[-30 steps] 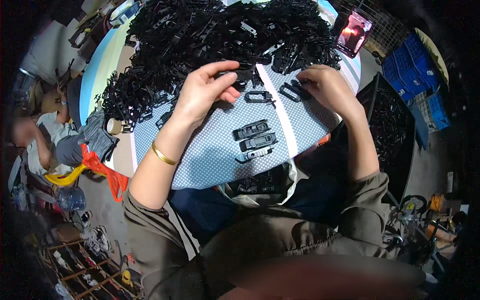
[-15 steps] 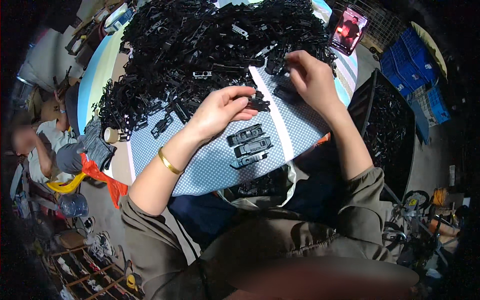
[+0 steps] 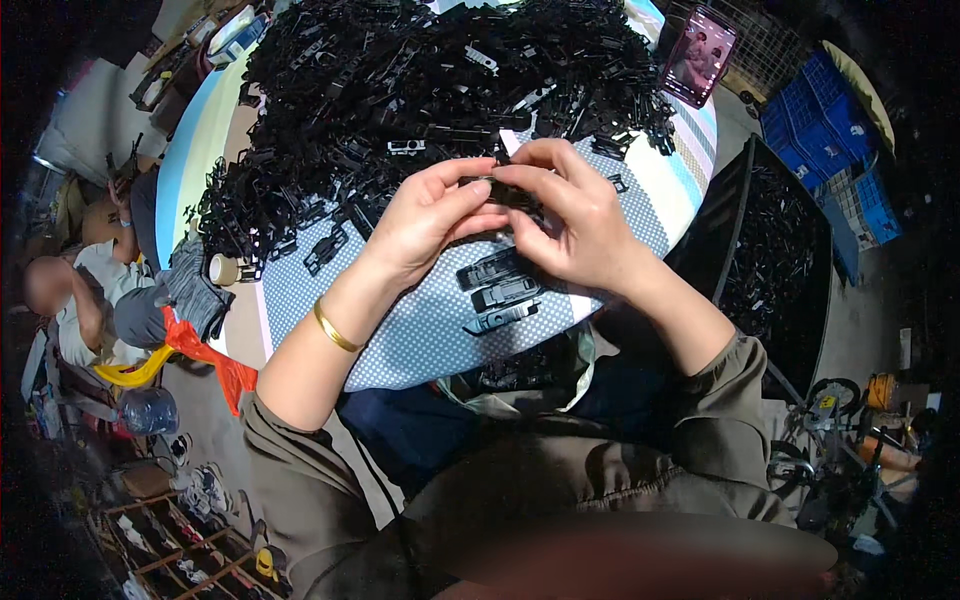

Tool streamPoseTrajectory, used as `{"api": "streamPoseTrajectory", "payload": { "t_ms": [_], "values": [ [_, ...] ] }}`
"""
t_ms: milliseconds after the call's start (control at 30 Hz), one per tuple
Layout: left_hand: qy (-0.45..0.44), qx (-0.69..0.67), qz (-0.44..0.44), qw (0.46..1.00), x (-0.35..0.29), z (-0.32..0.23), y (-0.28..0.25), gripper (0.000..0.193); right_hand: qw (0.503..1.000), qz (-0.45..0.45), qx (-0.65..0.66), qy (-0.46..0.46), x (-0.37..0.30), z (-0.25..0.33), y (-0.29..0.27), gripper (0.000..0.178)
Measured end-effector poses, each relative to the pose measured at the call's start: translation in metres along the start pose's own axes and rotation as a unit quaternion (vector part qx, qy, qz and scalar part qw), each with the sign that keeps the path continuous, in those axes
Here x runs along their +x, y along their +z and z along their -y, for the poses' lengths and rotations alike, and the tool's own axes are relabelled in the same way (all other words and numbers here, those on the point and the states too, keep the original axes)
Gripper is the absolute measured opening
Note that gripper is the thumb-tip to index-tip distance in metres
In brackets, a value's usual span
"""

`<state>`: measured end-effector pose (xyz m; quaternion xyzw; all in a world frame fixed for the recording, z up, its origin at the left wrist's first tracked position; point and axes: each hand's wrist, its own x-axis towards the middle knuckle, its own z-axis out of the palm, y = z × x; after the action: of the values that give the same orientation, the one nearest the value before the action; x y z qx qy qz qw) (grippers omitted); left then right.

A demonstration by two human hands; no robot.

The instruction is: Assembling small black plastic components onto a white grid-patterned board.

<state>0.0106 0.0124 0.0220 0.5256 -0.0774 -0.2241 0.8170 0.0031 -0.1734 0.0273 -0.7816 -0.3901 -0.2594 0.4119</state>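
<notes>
A table (image 3: 195, 120) with a striped cover fills the upper view, and a huge, loose heap of black parts (image 3: 400, 75) spreads across it from about 10 to 1 o'clock; judging by its size, far more is left than done. A dotted grey-blue cloth (image 3: 385, 335) covers the near side. Above it, the left hand (image 3: 425, 215), at 11 o'clock, and the right hand (image 3: 580, 215), between 1 and 2, meet at the fingertips, both closed on one dark piece (image 3: 503, 190) at 12 o'clock. Just below them, at the centre, three longish black parts (image 3: 505, 292) lie side by side in a row, probably the portion already set out. They look rigid and slightly glossy, with raised rims and recesses; the one nearest the person catches pale light. The held piece is mostly hidden by fingers, so its shape and completeness cannot be told.
</notes>
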Motion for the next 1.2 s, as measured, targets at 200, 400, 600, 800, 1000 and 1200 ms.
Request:
{"api": "streamPoseTrajectory", "payload": {
  "t_ms": [200, 400, 600, 800, 1000, 1200],
  "values": [
    [0.021, 0.033, 0.024, 0.999, -0.004, -0.001, 0.008, 0.036, 0.998, -0.049, -0.024, 0.026, 0.0, -0.011, -0.004, 0.021],
    [0.008, -0.027, 0.002, 1.0, 0.0, -0.002, 0.006, 0.035, 0.968, -0.051, 0.161, 0.185, -0.006, -0.016, -0.008, 0.024],
    [0.002, -0.027, 0.007, 1.0, -0.002, 0.002, 0.006, 0.035, 0.999, -0.009, -0.032, 0.003, -0.001, -0.014, -0.007, 0.025],
    [-0.01, 0.003, 0.016, 1.0, -0.002, 0.005, 0.005, 0.037, 0.995, 0.004, -0.077, -0.059, -0.003, -0.012, 0.0, 0.024],
    [0.024, -0.006, 0.025, 0.999, -0.005, 0.003, 0.007, 0.04, 0.978, -0.008, -0.146, -0.151, -0.005, -0.013, 0.0, 0.028],
    [0.046, 0.012, 0.048, 0.998, 0.0, -0.003, 0.002, 0.042, 0.995, 0.022, -0.058, -0.072, 0.001, -0.017, -0.01, 0.036]
  ]
}}
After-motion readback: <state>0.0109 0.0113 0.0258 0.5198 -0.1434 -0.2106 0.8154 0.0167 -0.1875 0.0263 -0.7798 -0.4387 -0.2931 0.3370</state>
